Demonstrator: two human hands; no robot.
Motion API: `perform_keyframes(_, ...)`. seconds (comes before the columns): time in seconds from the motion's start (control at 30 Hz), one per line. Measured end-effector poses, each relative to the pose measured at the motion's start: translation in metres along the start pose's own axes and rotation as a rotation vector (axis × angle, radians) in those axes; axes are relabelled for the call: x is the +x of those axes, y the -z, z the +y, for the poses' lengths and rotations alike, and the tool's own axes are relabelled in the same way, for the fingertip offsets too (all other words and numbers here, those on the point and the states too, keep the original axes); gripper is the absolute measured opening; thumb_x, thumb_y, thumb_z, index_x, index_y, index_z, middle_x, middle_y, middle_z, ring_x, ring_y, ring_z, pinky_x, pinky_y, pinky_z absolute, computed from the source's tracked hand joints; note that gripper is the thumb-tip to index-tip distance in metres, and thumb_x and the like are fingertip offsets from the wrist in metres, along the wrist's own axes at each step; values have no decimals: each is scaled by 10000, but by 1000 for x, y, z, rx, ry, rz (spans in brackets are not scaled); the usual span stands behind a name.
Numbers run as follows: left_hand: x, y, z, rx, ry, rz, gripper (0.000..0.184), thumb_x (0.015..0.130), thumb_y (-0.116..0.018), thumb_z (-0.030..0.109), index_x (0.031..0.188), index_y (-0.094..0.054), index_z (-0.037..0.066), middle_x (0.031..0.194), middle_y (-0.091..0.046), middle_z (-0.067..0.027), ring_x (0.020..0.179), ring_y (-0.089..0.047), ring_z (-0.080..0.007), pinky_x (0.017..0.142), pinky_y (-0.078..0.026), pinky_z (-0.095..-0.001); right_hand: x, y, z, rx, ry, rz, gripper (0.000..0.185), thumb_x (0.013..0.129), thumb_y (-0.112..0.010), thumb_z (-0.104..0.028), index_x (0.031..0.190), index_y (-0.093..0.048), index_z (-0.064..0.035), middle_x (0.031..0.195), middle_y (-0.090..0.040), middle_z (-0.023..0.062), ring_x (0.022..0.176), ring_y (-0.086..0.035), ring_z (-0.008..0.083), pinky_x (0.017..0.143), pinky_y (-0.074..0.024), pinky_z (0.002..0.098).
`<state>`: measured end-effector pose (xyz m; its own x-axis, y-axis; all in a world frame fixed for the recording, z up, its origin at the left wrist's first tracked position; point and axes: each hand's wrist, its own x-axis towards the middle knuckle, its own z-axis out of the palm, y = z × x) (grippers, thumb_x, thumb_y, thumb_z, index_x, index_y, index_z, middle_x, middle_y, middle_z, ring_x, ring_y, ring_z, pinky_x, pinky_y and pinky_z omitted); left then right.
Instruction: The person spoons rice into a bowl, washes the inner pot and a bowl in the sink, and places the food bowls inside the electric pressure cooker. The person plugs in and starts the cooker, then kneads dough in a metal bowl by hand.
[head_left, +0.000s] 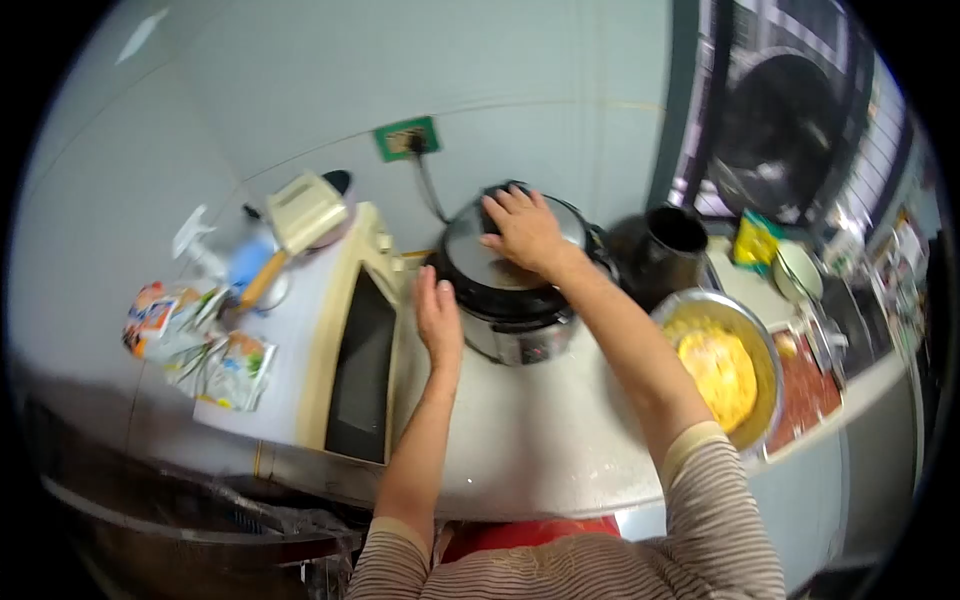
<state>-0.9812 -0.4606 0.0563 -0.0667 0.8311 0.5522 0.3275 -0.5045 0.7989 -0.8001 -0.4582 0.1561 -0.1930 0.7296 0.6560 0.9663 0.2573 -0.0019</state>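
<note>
A round electric cooker (530,345) with a dark rim and a shiny lid (470,240) stands on the counter near the wall. My right hand (524,232) lies on top of the lid by its black handle, fingers spread and pointing away from me. At the cooker's left side, my left hand (438,320) is upright with its fingers stretched out, beside the dark rim; whether it touches the rim cannot be made out. The lid sits down on the cooker. Neither hand has anything gripped in it.
Left of the cooker is a microwave (362,370) with packets (225,365) and a spray bottle (197,243) on top. To the right are a dark pot (655,265), a metal bowl (768,385) of yellow food and a cutting board (803,390). A cord runs to the wall socket (405,139).
</note>
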Motion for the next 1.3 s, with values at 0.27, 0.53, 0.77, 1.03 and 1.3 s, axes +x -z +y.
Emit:
perform_keyframes(0.27, 8, 15, -16, 262, 28, -206, 505, 940, -380, 331, 1317, -390, -5, 1405, -339, -168, 1303, -298, -341, 1071, -243, -400, 33, -35, 4, -254, -30, -85, 281, 813, -584, -357, 873, -595, -82, 820, -594, 114, 784, -598, 286, 678, -481, 413)
perform_keyframes(0.53, 14, 15, -9, 17, 275, -236, 589, 907, -467, 269, 1372, -264, -31, 1431, -280, -200, 1335, -250, -320, 1092, -198, -364, 34, -38, 7, 15, -4, -22, 193, 704, -585, -206, 820, -607, -53, 774, -600, 141, 760, -598, 319, 671, -484, 433)
perform_keyframes(0.77, 19, 14, -25, 65, 201, -216, 579, 944, -391, 341, 1381, -270, -19, 1404, -322, -220, 1296, -326, -306, 1056, -251, -338, 29, -36, 7, -4, 30, -90, 293, 703, -599, -349, 836, -638, -92, 825, -614, 113, 841, -591, 277, 760, -448, 435)
perform_keyframes(1.03, 15, 8, -37, 106, -170, -7, 524, 957, -353, 353, 1343, -339, -1, 1302, -439, -175, 1199, -414, -280, 999, -323, -335, -66, -14, -102, 89, -126, 248, 369, 764, -572, -309, 1066, -600, -101, 1103, -537, 105, 1176, -406, 312, 1019, -229, 559)
perform_keyframes(1.3, -183, -52, 65, -295, 422, -313, 506, 887, -524, 320, 1272, -420, 8, 1139, -521, -84, 962, -515, -198, 773, -432, -333, -315, 127, -72, 287, -372, 197, 329, 742, -613, -171, 1058, -583, -85, 1272, -482, 131, 1256, -374, 340, 1018, -275, 531)
